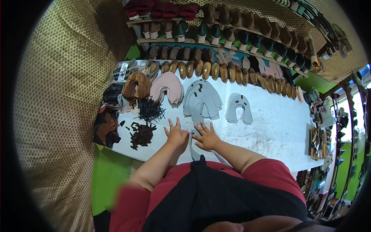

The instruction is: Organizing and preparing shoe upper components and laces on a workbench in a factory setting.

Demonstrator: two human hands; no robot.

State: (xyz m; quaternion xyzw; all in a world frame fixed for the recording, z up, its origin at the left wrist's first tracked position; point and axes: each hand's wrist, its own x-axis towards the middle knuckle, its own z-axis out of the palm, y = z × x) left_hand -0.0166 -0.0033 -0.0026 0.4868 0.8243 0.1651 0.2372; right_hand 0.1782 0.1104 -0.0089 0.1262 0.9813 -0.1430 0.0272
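White and scuffed with grey marks, the workbench (270, 127) runs across the view in front of you, backed by a patterned wall and shelves of shoes.

Your hands are working a grey cut piece (192, 145) that lies flat at the near edge of the bench, right in front of your body; a narrow strip of it shows between your two hands and runs down toward you. Your left hand (176, 134) lies palm down on its left side, fingers spread and straight, pressing rather than gripping. Your right hand (206, 137) lies just beside it on the right, also flat with the fingers fanned out, closed around nothing.

Just beyond your fingertips sits a fanned stack of grey horseshoe-shaped pieces (201, 101), and a smaller grey stack (239, 109) lies to its right, apart from it. Left of the big stack is a stack of pink pieces (167, 87), then a brown spotted stack (136, 86). Near your left hand lie a tangle of thin dark strips (150, 110) and a scatter of small dark brown bits (141, 133) (too small to tell their shape).

Along the far edge of the bench stands a row of tan shoe soles (216, 71), and above it the shelves hold dark green heeled shoes (247, 38) and red ones (166, 9).
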